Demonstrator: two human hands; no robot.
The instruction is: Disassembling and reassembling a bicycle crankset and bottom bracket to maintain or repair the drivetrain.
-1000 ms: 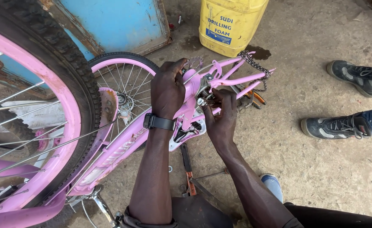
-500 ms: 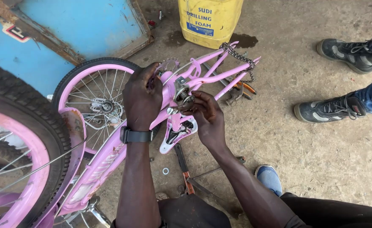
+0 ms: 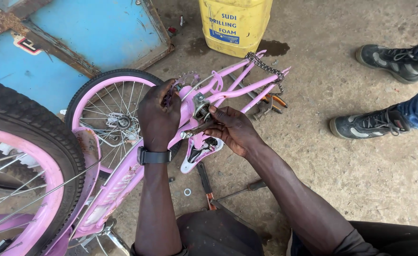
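I see a pink bicycle frame (image 3: 138, 170) lying upturned on the concrete, running from 7 o'clock up to centre, its black-tyred wheel (image 3: 109, 111) at 10 o'clock. A yellow jerrycan (image 3: 235, 23) stands at 12, and another person's dark shoes (image 3: 368, 125) sit at 3. My left hand (image 3: 159, 116) is clenched around the frame beside the toothed chainring (image 3: 185, 79). My right hand (image 3: 235, 130) pinches a thin metal tool (image 3: 195, 131) against the bottom bracket (image 3: 202, 110) — dead centre. A chain (image 3: 266, 70) drapes over the stays at 1 o'clock — pliers (image 3: 268, 102) lie beneath.
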